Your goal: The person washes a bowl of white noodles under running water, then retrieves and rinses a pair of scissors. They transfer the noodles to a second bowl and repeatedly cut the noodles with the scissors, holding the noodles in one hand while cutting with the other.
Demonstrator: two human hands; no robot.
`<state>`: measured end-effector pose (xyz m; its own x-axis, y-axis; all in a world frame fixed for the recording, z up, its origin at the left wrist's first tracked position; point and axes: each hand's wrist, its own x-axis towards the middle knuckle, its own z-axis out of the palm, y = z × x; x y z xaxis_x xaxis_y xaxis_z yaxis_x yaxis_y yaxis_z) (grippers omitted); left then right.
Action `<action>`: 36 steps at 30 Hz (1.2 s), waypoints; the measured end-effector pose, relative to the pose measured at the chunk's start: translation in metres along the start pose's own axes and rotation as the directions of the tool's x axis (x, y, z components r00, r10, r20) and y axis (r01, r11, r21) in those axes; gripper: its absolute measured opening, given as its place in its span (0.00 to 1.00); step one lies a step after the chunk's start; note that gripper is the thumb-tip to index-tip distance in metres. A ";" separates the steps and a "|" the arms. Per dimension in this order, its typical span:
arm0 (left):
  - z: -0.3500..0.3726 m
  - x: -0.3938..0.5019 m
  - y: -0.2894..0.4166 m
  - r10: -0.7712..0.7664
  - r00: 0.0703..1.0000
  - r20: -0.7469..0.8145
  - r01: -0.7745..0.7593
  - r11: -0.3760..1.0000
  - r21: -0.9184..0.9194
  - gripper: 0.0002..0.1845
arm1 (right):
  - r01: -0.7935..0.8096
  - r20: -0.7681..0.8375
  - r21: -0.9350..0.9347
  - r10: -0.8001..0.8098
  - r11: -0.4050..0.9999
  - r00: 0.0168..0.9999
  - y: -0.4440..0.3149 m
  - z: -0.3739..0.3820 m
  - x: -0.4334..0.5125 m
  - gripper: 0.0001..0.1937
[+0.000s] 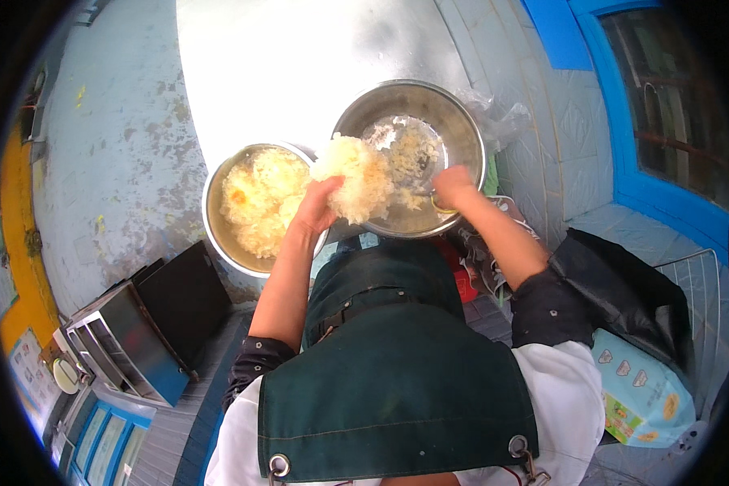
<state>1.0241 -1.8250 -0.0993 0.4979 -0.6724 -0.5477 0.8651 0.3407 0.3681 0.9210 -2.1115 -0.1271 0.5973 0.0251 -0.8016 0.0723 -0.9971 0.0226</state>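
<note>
My left hand (pixel 319 209) grips a large, frilly, pale-yellow head of white fungus (pixel 355 176), above the left rim of a large stainless steel bowl (pixel 462 133). Small trimmed pieces of fungus (pixel 410 149) lie across the bottom of that bowl. Inside its right side, my right hand (pixel 454 184) is closed around what looks like a pair of scissors (pixel 442 206); a yellow handle loop shows, and the blades are blurred. To the left, a second steel bowl (pixel 215 234) holds several more fungus heads (pixel 261 200), one with an orange spot.
Both bowls are at the near edge of a shiny metal table (pixel 267 73). Crumpled clear plastic (pixel 504 121) lies beside the right bowl. A metal cabinet (pixel 136 346) stands at lower left. On the right are a black cloth (pixel 626 297), a wire rack (pixel 701 285) and a light-blue package (pixel 644 389).
</note>
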 end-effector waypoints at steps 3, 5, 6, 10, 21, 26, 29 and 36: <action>0.003 -0.008 -0.002 0.000 0.992 0.125 -0.004 1.000 0.030 0.33 | -0.042 0.037 0.454 0.028 0.890 0.999 0.020 -0.009 -0.030 0.40; 0.005 -0.010 -0.009 -0.064 0.995 0.080 0.062 0.998 0.031 0.33 | 0.013 -0.052 0.756 0.040 0.654 0.998 0.020 -0.007 -0.050 0.43; 0.005 -0.010 -0.013 -0.090 0.994 0.058 0.088 0.996 0.030 0.32 | 0.084 -0.021 0.862 -0.130 0.500 0.991 0.019 -0.007 -0.058 0.42; 0.005 -0.003 -0.026 -0.237 0.966 0.107 0.242 0.970 -0.028 0.29 | 0.132 -0.054 0.985 -0.527 0.112 0.848 0.002 0.000 -0.083 0.26; 0.046 0.013 0.011 -0.281 0.950 0.136 0.100 0.687 0.719 0.28 | 0.309 -0.326 0.797 -0.062 0.520 0.943 -0.024 -0.035 -0.126 0.34; 0.059 0.035 0.035 -0.313 0.946 0.082 0.096 0.514 0.852 0.30 | 0.231 -0.309 0.897 0.160 0.376 0.938 -0.018 -0.015 -0.130 0.28; 0.072 0.046 0.044 -0.352 0.933 0.076 0.057 0.352 0.934 0.30 | 0.205 -0.239 0.896 0.039 0.393 0.970 -0.017 -0.001 -0.128 0.29; 0.113 0.040 0.047 -0.359 0.933 0.030 -0.037 -0.012 0.999 0.24 | 0.353 -0.474 0.797 0.146 0.489 0.868 -0.026 -0.014 -0.121 0.26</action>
<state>1.0773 -1.9098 -0.0189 0.1520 -0.7696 -0.6202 -0.0902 -0.6357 0.7666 0.8578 -2.0880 -0.0225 0.9078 -0.0896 -0.4097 -0.3906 -0.5360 -0.7484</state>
